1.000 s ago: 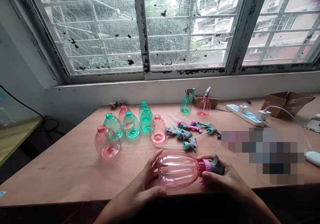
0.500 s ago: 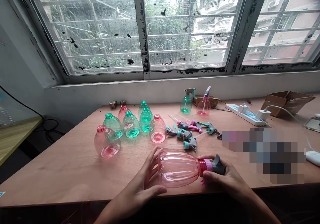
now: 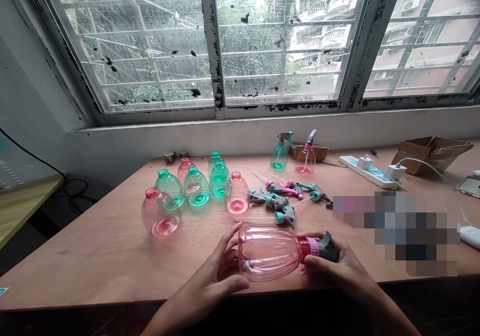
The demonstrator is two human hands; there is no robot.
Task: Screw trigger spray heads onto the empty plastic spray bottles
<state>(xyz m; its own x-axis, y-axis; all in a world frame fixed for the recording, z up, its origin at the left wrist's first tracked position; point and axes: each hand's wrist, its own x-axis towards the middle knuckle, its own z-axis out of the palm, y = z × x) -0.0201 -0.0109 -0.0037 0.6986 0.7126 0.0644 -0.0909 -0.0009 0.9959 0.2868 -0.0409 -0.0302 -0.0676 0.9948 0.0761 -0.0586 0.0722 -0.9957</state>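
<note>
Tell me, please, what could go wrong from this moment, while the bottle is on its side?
The bottle appears close to the table's front edge; if the right grip slips at the sprayer end, it might fall, as the left grip is spread wide at the base.
Loose sprayers lie crowded just beyond, so a bump could scatter them.
A swing to the left could perhaps topple the open bottles, which stand close together.

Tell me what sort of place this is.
Probably a small indoor workspace beside a barred window: uncapped bottles and loose spray heads lie out on a wooden table, with a power strip near the far edge.
</note>
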